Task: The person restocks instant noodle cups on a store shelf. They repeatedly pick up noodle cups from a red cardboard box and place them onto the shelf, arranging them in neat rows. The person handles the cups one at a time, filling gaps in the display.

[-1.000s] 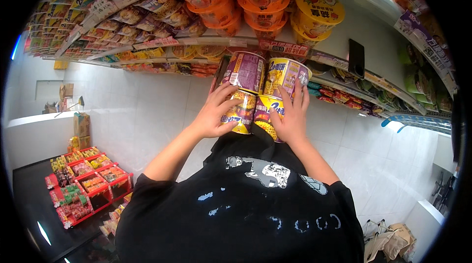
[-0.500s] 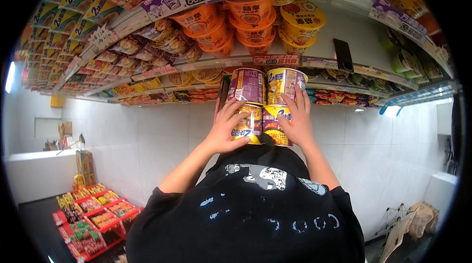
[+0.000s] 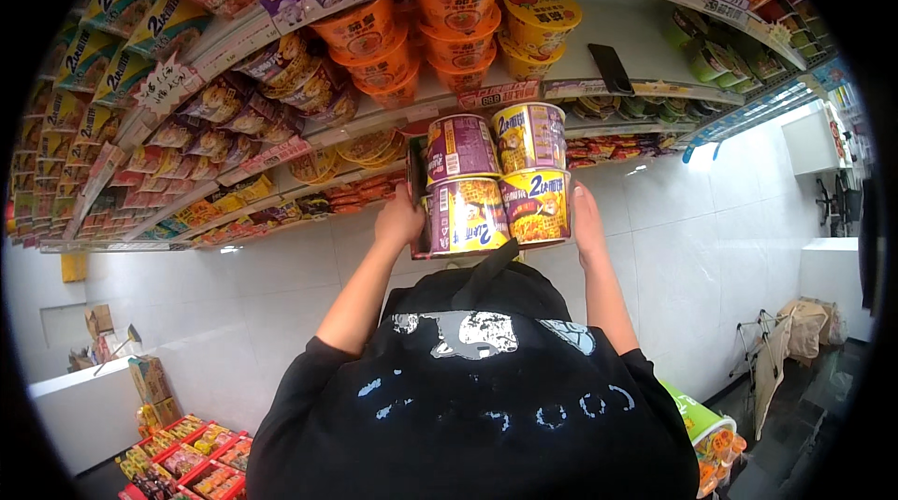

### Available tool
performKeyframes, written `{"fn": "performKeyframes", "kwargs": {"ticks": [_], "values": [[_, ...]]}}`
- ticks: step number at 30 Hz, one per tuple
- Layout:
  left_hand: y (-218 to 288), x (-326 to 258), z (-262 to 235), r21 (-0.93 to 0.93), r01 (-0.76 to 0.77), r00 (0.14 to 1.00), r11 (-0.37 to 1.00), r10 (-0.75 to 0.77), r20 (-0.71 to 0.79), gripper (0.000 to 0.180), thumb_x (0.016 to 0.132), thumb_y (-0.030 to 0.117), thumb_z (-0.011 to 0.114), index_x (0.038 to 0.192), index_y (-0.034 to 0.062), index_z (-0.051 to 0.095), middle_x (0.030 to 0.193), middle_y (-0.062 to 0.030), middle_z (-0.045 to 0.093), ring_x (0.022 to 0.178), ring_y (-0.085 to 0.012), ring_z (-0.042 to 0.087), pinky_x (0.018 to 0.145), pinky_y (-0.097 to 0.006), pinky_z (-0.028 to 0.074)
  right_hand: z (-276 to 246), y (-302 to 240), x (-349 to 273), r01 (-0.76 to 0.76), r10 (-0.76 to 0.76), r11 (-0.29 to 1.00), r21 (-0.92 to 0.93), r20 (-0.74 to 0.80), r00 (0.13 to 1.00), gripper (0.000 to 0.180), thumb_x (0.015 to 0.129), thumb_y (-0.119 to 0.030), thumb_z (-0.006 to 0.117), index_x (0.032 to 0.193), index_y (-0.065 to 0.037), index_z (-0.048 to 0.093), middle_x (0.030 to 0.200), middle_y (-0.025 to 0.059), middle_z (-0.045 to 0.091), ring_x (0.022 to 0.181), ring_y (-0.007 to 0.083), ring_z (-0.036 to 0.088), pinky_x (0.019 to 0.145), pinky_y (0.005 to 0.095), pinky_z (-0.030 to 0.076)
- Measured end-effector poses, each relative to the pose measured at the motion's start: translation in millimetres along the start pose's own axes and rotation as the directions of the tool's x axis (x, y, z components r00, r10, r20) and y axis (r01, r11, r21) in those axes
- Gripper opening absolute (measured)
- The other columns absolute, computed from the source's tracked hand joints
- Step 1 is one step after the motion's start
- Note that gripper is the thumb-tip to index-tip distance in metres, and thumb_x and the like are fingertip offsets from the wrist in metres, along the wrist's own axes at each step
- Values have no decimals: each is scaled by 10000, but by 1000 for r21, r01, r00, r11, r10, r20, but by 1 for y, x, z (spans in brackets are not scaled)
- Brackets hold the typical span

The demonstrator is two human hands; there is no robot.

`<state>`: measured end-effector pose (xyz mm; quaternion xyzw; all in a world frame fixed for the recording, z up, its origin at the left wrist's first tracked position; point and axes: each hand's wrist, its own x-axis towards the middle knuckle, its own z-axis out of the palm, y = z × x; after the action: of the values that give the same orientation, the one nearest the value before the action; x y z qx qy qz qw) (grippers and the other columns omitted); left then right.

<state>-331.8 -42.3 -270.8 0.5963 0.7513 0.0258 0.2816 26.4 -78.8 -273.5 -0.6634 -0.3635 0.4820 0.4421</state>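
Observation:
Two rows of purple-and-yellow instant noodle cups (image 3: 535, 205) sit close together in front of my body, the far pair (image 3: 529, 137) behind the near pair. A dark, thin box wall (image 3: 417, 184) shows along their left side; the rest of the box is hidden. My left hand (image 3: 400, 219) grips the left side of this box, its fingertips partly hidden behind the wall. My right hand (image 3: 588, 222) presses along the right side of the near right cup, fingers straight and together, so the load is held between both hands.
Shelves ahead hold stacked orange noodle bowls (image 3: 458, 32), yellow bowls (image 3: 538, 23) and bagged noodles (image 3: 220, 98). A black phone (image 3: 611, 68) lies on the shelf. Red snack trays (image 3: 192, 458) stand low left, a folding frame (image 3: 762, 360) low right.
My hands have moved from the tops and fronts of the cups out to the left and right sides of the load. The view has shifted, and the shelf goods appear farther left.

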Motion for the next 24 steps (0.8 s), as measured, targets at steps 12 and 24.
{"fn": "performKeyframes", "kwargs": {"ticks": [12, 24], "values": [[-24, -16, 13, -88, -31, 999, 996, 32, 13, 453, 945, 292, 506, 1307, 27, 440, 1075, -329, 685, 1008, -504, 666, 888, -580, 517, 8, 44, -14, -476, 433, 801, 362, 197, 879, 438, 993, -490, 513, 1342, -231, 573, 1294, 1, 628, 1205, 222, 557, 983, 531, 463], [-21, -24, 2, -157, -13, 999, 988, 20, 46, 489, 926, 293, 508, 1318, 13, 421, 1116, -330, 680, 1036, -514, 660, 909, -584, 514, 12, 44, -22, -421, 367, 814, 401, 208, 907, 403, 983, -440, 515, 1292, -190, 580, 1312, 20, 598, 1185, 224, 557, 1033, 573, 427]]}}
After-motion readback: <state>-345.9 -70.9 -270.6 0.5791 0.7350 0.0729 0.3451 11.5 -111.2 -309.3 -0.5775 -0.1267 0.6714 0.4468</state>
